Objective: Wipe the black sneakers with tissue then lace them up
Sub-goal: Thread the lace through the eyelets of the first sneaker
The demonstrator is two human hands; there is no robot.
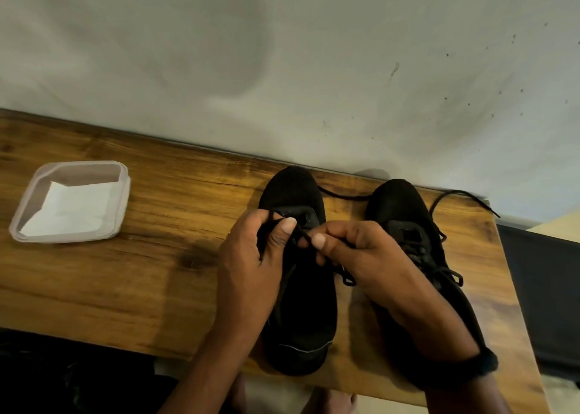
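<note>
- Black left sneaker (295,190) and right sneaker (398,200) stand side by side on my feed, toes to the far wall (282,68), at the right end of the wooden table (157,272).
- Both hands are over the left sneaker, right above its tongue.
- Left hand (248,256): thumb and curled fingers pinching the black lace (303,233).
- Right hand (361,253): pinching the same lace, which runs between the two thumbs. I see a black band (483,363) on that wrist.
- The right sneaker looks laced, with a loose lace end (455,194) trailing off to its far right.
- Far left on the table, well apart from the shoes: a clear plastic container (18,222) with a white tissue (72,212) inside.
</note>
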